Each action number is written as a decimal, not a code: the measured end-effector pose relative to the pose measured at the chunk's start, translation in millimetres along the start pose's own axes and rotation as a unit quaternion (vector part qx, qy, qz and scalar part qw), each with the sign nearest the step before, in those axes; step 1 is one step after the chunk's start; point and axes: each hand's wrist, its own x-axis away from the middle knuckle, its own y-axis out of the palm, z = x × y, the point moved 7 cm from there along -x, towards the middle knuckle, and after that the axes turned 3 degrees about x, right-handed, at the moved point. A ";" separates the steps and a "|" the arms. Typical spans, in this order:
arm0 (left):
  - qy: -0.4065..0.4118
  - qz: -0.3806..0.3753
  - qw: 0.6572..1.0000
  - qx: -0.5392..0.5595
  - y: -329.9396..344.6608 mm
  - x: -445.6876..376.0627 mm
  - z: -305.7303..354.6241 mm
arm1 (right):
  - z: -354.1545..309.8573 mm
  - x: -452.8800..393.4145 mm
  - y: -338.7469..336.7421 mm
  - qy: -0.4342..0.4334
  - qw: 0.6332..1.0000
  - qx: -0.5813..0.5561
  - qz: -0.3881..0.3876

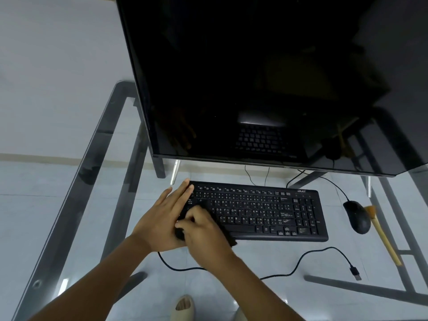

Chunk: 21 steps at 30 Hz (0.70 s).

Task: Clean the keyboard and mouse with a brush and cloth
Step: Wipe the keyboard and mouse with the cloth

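The person is wiping the left end of the black keyboard with a dark cloth, and the step looks early, since only that end is being covered. The right hand is bunched over the cloth, its grip clenched around the fabric and pressing it onto the keys. The left hand is lying flat with straight fingers along the keyboard's left edge, its grip released, steadying the board rather than holding it.

To do this well, the wiping hand should be working in short strokes along the key rows toward the right end, with light pressure so keys are not dislodged, while the flat hand is keeping the board from sliding on the glass desk.

The cloth is lying under the right hand, only a dark corner showing past the keyboard's front edge. The mouse is sitting near the desk's right edge, well apart from both hands, and the brush is lying just beside it, untouched. A loose cable is trailing along the desk's front, where a sweeping wrist could snag it.
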 end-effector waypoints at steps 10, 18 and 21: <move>-0.086 0.009 0.991 0.098 -9.5 2.9 -1.0 | 63.7 -23.9 -57.9 0.177 0.966 0.035 0.184; -0.086 0.034 0.989 0.115 -9.3 2.5 -4.4 | 52.4 -47.6 -52.8 0.073 0.983 0.120 0.119; -0.073 0.031 0.991 0.110 -12.0 2.4 0.7 | 88.4 -49.7 -72.2 0.232 0.948 0.102 0.193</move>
